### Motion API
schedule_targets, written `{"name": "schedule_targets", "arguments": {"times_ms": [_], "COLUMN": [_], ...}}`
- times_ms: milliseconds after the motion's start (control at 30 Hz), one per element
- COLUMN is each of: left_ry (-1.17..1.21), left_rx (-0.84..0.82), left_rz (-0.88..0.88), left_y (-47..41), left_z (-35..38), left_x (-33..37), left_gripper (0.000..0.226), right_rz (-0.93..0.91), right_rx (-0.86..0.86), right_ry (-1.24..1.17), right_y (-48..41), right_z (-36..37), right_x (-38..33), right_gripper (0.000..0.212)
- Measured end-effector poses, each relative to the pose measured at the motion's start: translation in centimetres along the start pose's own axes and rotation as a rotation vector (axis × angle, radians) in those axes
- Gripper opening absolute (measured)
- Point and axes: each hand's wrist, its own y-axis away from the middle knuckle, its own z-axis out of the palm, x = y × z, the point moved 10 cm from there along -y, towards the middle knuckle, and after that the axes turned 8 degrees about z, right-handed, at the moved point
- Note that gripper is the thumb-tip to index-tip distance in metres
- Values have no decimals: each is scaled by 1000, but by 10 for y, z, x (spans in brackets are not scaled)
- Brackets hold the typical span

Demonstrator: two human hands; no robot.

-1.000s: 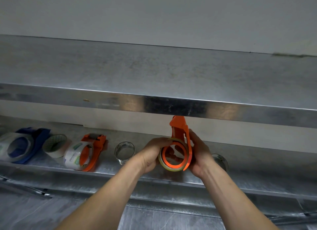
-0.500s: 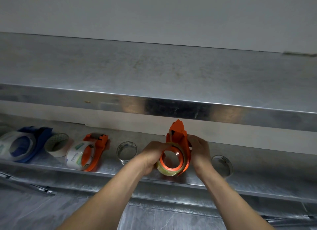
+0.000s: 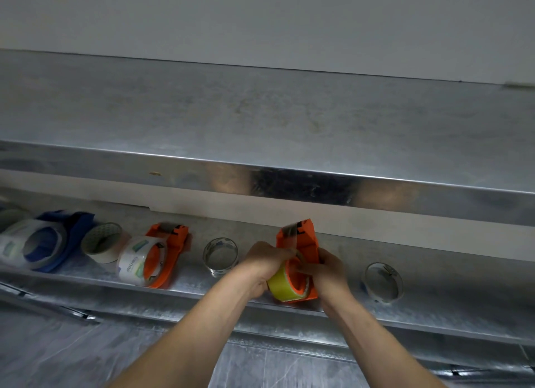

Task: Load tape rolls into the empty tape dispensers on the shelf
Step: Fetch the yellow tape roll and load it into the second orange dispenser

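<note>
**Colour and Pattern Findings: Shelf Contents**

Middle dispenser (image 3: 301, 240): solid orange. Its tape roll (image 3: 282, 285): glossy yellow-green.

Left dispenser (image 3: 173, 248): orange. Its printed roll (image 3: 134, 263): white with green patches and dark lettering.

Blue dispenser (image 3: 73, 231): deep blue, carrying a whitish roll (image 3: 14, 244) with pale green marks.

Loose roll (image 3: 102, 243): cream, with a faint crosshatch pattern on its inner face.

2 further items, the clear roll (image 3: 220, 257) and the right clear roll (image 3: 383, 282): transparent, with grey showing through.

Shelf (image 3: 260, 121): dull, mottled silver-grey. Wall (image 3: 260, 20): plain off-white.

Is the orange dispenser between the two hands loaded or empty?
Loaded. A yellowish tape roll sits on the hub of the orange dispenser, and a strip of tape runs up toward its top end.
</note>
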Motion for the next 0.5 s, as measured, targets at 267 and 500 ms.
{"name": "schedule_targets", "arguments": {"times_ms": [267,500], "left_ry": [107,10], "left_rx": [-108,-170], "left_rz": [-137,-89], "left_y": [1,-4], "left_z": [15,22], "left_x": [-19,-18], "left_gripper": [29,28], "right_rz": [237,76], "right_rx": [35,250], "right_ry": [-18,936], "right_y": [-21,-24], "right_z": [-6,-30], "right_x": [54,24], "right_gripper": [19,34]}}
